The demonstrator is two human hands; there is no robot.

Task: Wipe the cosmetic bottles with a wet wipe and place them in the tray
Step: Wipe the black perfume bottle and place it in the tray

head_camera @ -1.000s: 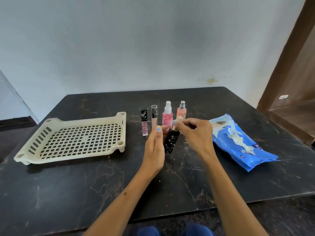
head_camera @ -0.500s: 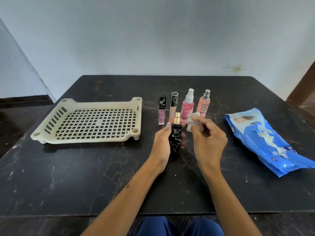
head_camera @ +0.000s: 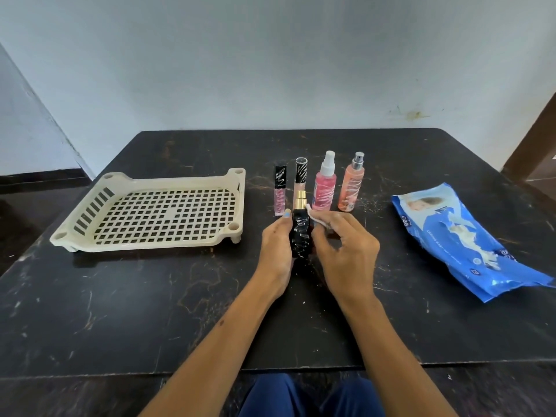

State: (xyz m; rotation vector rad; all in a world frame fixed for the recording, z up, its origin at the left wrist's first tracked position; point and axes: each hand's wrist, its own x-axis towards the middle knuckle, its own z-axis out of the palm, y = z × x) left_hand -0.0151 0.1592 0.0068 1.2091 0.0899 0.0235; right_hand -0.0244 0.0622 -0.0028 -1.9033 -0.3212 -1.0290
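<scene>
On my screen the left hand [head_camera: 278, 251] gripped a black, gold-capped cosmetic bottle [head_camera: 301, 236] with pale scribbled markings, its fingers curled round the left side and holding it upright near the middle of the dark, scuffed stone table [head_camera: 150, 311]. The right hand [head_camera: 346, 251] pinched a small white wet wipe [head_camera: 317, 219] between thumb and fingers, pressed against the bottle's right shoulder just below the cap. Just behind them stood four more containers in a row: a pink lip-gloss tube with a black square cap [head_camera: 279, 191], a pale tube with a black-and-white striped cap [head_camera: 300, 180], a pink spray bottle with a white nozzle [head_camera: 323, 183] and a peach spray bottle with a silver nozzle [head_camera: 351, 185]. To the left sat the cream perforated plastic tray [head_camera: 72, 236] (nothing lay in it). A blue wet-wipe packet [head_camera: 469, 242] lay at the right.
</scene>
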